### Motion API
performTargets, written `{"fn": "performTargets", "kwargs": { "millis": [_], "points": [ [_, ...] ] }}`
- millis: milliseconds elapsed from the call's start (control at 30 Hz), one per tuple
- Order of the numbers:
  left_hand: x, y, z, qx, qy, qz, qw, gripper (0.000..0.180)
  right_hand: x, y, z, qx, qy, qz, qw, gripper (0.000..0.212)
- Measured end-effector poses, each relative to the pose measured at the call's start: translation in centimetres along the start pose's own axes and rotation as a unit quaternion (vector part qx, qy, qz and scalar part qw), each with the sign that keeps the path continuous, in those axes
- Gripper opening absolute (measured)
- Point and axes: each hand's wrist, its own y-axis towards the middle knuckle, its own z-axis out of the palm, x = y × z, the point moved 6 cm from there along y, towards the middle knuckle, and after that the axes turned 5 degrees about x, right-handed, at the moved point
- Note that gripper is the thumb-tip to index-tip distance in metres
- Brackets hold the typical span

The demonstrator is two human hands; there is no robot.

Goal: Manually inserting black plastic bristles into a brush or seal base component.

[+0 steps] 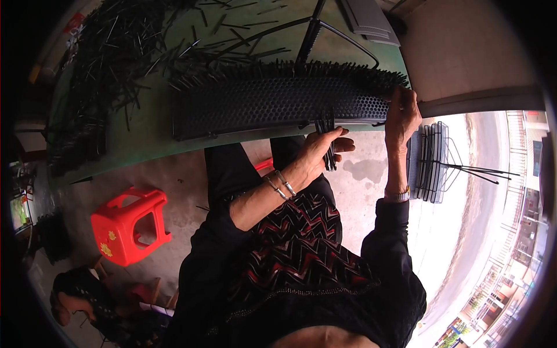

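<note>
A long black panel [278, 104] full of small round holes lies along the near edge of the green table, with a dense row of black bristle-like strips [272, 71] standing along its far side. Below its front edge, my left hand [319, 149] is closed round a small bundle of thin black strips [328, 142]. At the panel's right end, my right hand [402, 116] has its fingers pinched together against the bristled corner. Whatever lies between those fingertips is hidden. A black metal frame [310, 40] rises behind the panel.
Loose black strips [116, 52] are heaped over the left of the green table [139, 156]. Grey flat sheets [368, 20] lie at its far right. A red plastic stool [130, 223] stands on the floor at left. Stacked wire-framed panels [432, 162] stand at right. Another person [81, 301] is at lower left.
</note>
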Motion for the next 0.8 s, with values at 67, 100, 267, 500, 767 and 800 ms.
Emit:
{"fn": "performTargets", "kwargs": {
  "millis": [67, 100, 267, 500, 767, 800],
  "points": [
    [-0.1, -0.1, 0.0, 0.001, -0.004, 0.004, 1.0, 0.025, 0.3, -0.1, 0.1, 0.002, 0.001, -0.001, 1.0, 0.015],
    [-0.1, -0.1, 0.1, 0.001, -0.005, 0.004, 1.0, 0.025, 0.3, -0.1, 0.1, 0.001, 0.0, -0.001, 1.0, 0.015],
    [0.2, 0.3, -0.1, -0.009, -0.042, 0.016, 0.999, 0.024, 1.1, 0.0, 0.1, 0.026, -0.024, -0.039, 0.999, 0.013],
    [0.2, 0.5, -0.3, 0.011, -0.088, 0.036, 0.995, 0.024, 0.5, 0.8, -0.2, 0.08, -0.015, -0.045, 0.996, 0.01],
    [-0.3, -0.7, 0.4, -0.013, -0.053, 0.006, 0.999, 0.026, -0.5, 1.2, 0.7, 0.15, 0.059, -0.019, 0.987, 0.014],
    [-0.2, -0.8, 0.5, -0.011, -0.05, 0.001, 0.999, 0.027, -0.5, 1.1, 1.0, 0.152, 0.062, -0.023, 0.986, 0.013]
  ]
}}
